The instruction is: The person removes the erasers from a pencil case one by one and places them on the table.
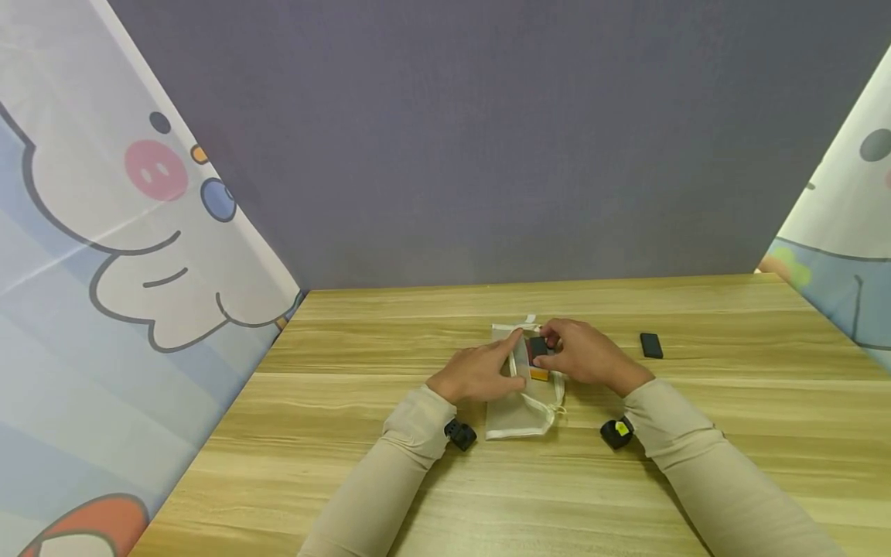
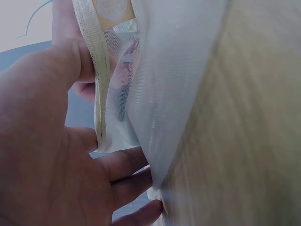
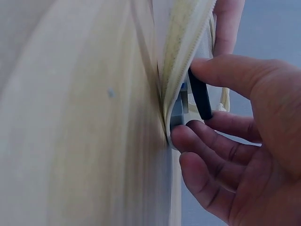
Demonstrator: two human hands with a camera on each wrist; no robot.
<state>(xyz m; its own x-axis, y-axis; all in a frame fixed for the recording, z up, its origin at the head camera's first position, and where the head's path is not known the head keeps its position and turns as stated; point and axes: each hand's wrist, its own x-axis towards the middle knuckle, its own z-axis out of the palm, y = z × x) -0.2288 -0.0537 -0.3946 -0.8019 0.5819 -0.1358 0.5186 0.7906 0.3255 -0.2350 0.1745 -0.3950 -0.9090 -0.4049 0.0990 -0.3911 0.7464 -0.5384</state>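
Note:
A white mesh drawstring pouch with pale trim lies on the table. My left hand holds its rim, index finger and thumb spread along the opening; in the left wrist view the trim runs past the thumb, with other fingers at the mesh. My right hand pinches a small flat black block between thumb and finger over the opening. Beneath it, an orange-yellow piece shows at the pouch, with a bit of red beside the black block. The mesh partly veils what lies inside.
Another flat black block lies on the wooden table, right of my right hand. A grey panel rises behind the table. Printed cartoon cloths hang at both sides. Each wrist wears a small black camera.

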